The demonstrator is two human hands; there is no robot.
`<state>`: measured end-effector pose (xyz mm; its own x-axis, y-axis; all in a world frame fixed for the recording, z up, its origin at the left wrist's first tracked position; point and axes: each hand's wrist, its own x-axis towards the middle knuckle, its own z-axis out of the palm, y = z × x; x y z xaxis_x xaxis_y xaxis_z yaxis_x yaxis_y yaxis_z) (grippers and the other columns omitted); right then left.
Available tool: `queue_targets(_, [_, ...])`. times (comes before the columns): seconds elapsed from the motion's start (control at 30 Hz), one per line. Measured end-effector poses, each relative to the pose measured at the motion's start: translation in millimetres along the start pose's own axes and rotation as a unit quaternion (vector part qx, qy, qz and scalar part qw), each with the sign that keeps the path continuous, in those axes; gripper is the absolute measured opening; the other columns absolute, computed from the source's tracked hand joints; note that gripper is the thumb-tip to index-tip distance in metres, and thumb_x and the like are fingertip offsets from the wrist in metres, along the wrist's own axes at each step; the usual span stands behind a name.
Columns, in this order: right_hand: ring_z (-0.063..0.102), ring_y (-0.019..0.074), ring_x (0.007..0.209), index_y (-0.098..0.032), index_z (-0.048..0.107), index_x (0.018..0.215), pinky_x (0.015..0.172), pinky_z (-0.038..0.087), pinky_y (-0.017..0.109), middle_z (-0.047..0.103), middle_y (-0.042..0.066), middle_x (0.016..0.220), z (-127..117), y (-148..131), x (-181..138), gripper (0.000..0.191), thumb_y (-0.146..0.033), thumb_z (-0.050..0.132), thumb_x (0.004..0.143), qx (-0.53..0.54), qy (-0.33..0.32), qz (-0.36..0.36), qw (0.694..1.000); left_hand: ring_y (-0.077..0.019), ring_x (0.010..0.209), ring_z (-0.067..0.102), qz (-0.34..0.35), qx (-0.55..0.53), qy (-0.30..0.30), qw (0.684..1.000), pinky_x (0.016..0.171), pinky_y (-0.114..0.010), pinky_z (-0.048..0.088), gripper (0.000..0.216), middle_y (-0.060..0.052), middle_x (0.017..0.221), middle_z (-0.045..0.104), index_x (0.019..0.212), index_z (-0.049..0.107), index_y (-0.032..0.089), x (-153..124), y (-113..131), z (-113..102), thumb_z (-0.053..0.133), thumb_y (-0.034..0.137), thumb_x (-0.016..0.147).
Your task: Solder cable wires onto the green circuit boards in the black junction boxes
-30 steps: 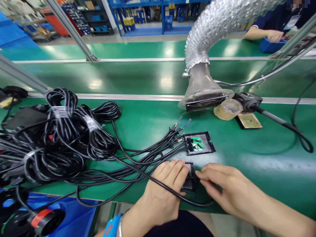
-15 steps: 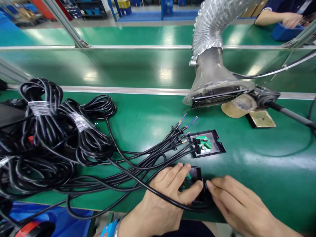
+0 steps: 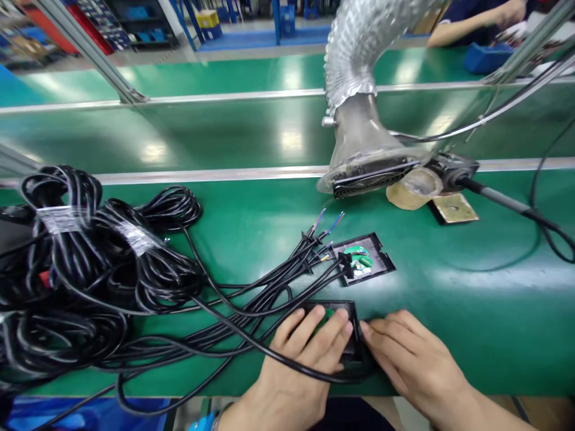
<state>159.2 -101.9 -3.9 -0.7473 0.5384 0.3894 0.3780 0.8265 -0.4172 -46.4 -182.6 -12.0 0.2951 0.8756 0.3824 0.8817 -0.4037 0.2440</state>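
A shallow black plastic housing (image 3: pixel 352 312) with a green circuit board inside lies near the bench's front edge. My left hand (image 3: pixel 300 359) holds it down, fingers bent across the board and covering most of it. At the housing's right side, my right hand (image 3: pixel 411 356) has thumb and fingers pinched on a black cable (image 3: pixel 314 372), whose end they hide. This cable crosses over my left hand and curves round to the right side. Just beyond lies a second black housing (image 3: pixel 380 260), its green circuit board (image 3: pixel 359 263) joined to black cables.
Coiled black cables (image 3: pixel 67 239) pile up at the left. Several cable ends with bare coloured wires (image 3: pixel 332 224) lie mid-bench. A fume extractor hood (image 3: pixel 363 149) hangs behind, near a soldering iron (image 3: pixel 489 191) and a yellowish cup (image 3: pixel 413 188). Across the bench, a person's arm (image 3: pixel 471 24) shows.
My left fingers have shifted over the housing, and the thumb has moved off its right edge. The right hand stays pinched beside it. The whole view has swung slightly right.
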Motion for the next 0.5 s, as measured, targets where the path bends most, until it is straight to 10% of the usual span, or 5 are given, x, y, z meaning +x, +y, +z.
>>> queue_targets(0.5, [0.047, 0.0134, 0.067, -0.014, 0.060, 0.077, 0.062, 0.045, 0.027, 0.056, 0.004, 0.071, 11, 5, 3, 0.019, -0.005, 0.050, 0.090, 0.040, 0.021, 0.029, 0.999, -0.0193, 0.115, 0.054, -0.012, 0.079, -0.028, 0.996, 0.090, -0.033, 0.037, 0.045, -0.006, 0.132, 0.059, 0.132, 0.054, 0.011, -2, 9, 9, 0.043, 0.013, 0.088])
